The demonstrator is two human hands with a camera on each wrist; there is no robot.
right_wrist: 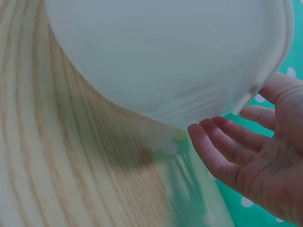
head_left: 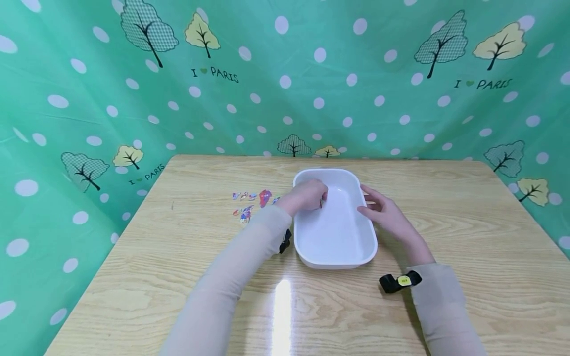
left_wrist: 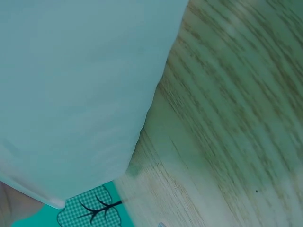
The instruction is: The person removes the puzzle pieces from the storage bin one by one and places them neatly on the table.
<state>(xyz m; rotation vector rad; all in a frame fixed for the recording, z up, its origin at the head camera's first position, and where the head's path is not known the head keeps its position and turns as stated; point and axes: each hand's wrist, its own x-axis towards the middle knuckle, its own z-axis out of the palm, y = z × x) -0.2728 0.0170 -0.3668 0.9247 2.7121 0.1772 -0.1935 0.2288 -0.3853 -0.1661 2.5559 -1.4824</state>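
Note:
A white rectangular plastic basin [head_left: 336, 232] stands on the wooden table. My left hand [head_left: 308, 194] reaches over its left rim, with fingers curled down inside. A small greyish piece [head_left: 320, 203] shows at those fingertips; I cannot tell its kind. At the basin's right side, my right hand [head_left: 384, 213] has its thumb at the rim and its loosely straight fingers [right_wrist: 213, 156] against the outer wall. Left of the basin lie several small colourful cutouts [head_left: 246, 213] that look like stickers, the largest one red [head_left: 264, 198]. My left forearm covers part of that group.
The wooden table [head_left: 472, 212] extends around the basin on both sides. A green polka-dot cloth [head_left: 285, 109] with printed trees hangs behind it and at the sides. Black camera straps [head_left: 401, 281] sit on the wrists. A bright light reflection lies on the tabletop in front.

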